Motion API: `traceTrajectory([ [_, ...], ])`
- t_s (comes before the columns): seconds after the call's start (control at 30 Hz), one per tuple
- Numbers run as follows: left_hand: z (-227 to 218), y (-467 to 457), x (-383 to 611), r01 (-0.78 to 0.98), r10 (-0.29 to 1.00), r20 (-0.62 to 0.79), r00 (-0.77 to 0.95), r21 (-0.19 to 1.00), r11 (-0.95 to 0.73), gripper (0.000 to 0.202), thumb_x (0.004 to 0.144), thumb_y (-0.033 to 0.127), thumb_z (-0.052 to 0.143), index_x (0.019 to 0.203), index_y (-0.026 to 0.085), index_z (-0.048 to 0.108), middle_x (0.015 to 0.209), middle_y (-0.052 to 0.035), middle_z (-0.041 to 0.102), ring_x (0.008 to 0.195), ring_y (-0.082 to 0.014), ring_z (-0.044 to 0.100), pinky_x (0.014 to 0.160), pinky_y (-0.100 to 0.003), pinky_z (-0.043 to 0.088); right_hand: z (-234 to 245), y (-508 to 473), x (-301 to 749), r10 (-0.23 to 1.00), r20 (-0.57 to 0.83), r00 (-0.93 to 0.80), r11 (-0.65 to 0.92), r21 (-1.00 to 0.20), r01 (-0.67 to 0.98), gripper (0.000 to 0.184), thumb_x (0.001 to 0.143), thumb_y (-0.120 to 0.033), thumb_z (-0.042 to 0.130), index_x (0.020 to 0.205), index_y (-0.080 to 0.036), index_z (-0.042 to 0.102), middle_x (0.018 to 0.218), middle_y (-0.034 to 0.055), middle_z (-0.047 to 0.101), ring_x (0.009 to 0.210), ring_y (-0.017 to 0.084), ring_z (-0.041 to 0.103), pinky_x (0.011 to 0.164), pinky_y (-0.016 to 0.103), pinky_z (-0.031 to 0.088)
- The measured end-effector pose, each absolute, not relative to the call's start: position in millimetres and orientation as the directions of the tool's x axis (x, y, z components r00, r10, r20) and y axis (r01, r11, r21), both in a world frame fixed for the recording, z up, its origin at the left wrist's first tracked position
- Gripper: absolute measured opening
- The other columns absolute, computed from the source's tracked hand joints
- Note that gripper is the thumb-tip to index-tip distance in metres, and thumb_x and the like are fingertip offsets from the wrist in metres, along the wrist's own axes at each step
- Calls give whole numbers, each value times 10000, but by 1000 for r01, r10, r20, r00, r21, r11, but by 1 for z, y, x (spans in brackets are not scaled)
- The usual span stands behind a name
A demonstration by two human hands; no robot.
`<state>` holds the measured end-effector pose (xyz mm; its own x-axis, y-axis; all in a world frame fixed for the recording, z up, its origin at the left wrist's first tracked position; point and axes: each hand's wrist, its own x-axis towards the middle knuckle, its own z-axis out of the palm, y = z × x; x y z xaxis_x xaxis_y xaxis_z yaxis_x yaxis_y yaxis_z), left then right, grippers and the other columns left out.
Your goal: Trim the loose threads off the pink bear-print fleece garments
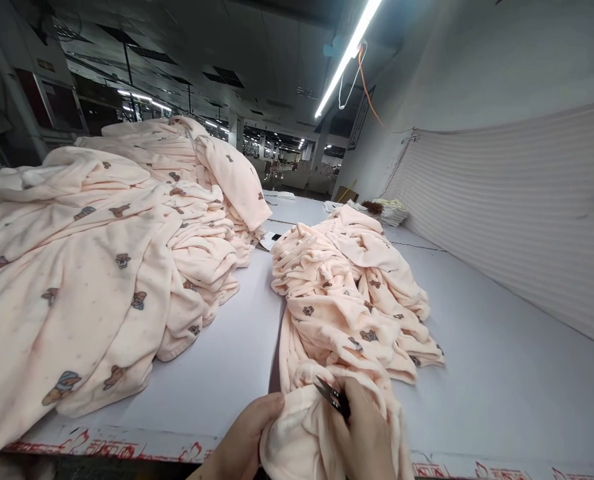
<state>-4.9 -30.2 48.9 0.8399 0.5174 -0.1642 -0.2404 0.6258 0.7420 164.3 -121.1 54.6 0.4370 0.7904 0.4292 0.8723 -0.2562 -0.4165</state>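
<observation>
My left hand [251,433] grips the edge of a pale pink plush garment [297,437] at the table's front edge, thumb on top. In my right hand [364,433] is a pair of small dark thread snips [331,395], their pointed blades up and to the left, over the cloth. The fingers of that hand also rest against the fabric. Beyond both hands, a heap of the same pink bear-print cloth [337,313] stretches back along the table and joins the piece I hold. The lower part of the held piece is out of view.
A larger pile of pink bear-print garments [121,233] covers the table's left side. Between the piles lies a small white tag or card [267,241]. Folded cloths [389,212] lie at the back right, beside a striped fabric sheet [507,200] along the wall. The white tabletop [497,373] has red print at its front edge.
</observation>
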Motion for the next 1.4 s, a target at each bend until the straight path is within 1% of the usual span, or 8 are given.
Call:
traceTrajectory([
  [0.1, 51, -28, 0, -291, 489, -159, 858, 633, 717, 299, 873, 297, 514, 950, 97, 722, 832, -107, 735, 861, -257, 651, 853, -363, 451, 60, -126, 167, 861, 322, 393, -180, -530, 828, 100, 814, -232, 523, 853, -255, 613, 816, 16, 679, 781, 217, 639, 649, 290, 492],
  [0.17, 50, -28, 3, -307, 461, -135, 877, 579, 755, 327, 891, 298, 483, 980, 90, 719, 852, -119, 745, 898, -271, 660, 903, -388, 435, 64, -132, 165, 883, 331, 333, -94, -570, 816, 141, 837, -320, 567, 945, -270, 643, 874, 18, 685, 824, 206, 651, 687, 270, 504],
  [0.33, 51, -30, 9, -334, 414, -62, 908, 491, 805, 382, 937, 304, 405, 1060, 91, 697, 902, -122, 755, 966, -268, 661, 991, -405, 383, 72, -136, 158, 883, 369, 288, -64, -516, 854, 167, 892, -349, 538, 963, -284, 675, 920, 7, 707, 847, 182, 673, 707, 243, 527],
  [0.57, 58, -32, 6, -313, 405, -71, 912, 519, 796, 452, 950, 411, 383, 1009, 104, 708, 910, -116, 754, 1018, -271, 641, 1011, -402, 371, 75, -136, 165, 900, 331, 283, -49, -568, 822, 187, 873, -358, 579, 987, -257, 687, 929, 33, 711, 870, 193, 674, 723, 243, 547],
  [0.73, 58, -32, 6, -314, 413, -64, 908, 548, 775, 509, 950, 449, 356, 848, 111, 722, 903, -121, 748, 1019, -272, 638, 987, -390, 391, 69, -138, 168, 884, 290, 367, -122, -614, 780, 248, 921, -406, 487, 924, -259, 687, 877, 36, 692, 860, 207, 652, 720, 278, 526],
  [0.83, 58, -32, 7, -314, 402, -60, 914, 526, 791, 517, 948, 468, 345, 902, 116, 721, 886, -119, 750, 1000, -272, 645, 971, -397, 400, 67, -139, 167, 881, 311, 356, -79, -645, 760, 245, 889, -455, 532, 934, -268, 684, 864, 26, 685, 829, 195, 655, 704, 259, 523],
  [1.27, 60, -31, 5, -271, 397, -79, 915, 610, 745, 607, 941, 539, 274, 994, 114, 704, 867, -123, 749, 934, -269, 664, 886, -390, 442, 75, -139, 158, 886, 377, 271, -66, -475, 877, 188, 910, -379, 499, 972, -289, 652, 919, 18, 688, 828, 203, 660, 685, 279, 517],
  [1.4, 61, -27, 4, -191, 380, -138, 915, 681, 707, 667, 931, 581, 230, 1006, 111, 696, 889, -127, 743, 955, -268, 654, 856, -374, 450, 73, -142, 161, 865, 386, 321, -84, -520, 850, 168, 892, -368, 537, 1001, -303, 647, 937, 9, 682, 880, 200, 650, 708, 272, 527],
])
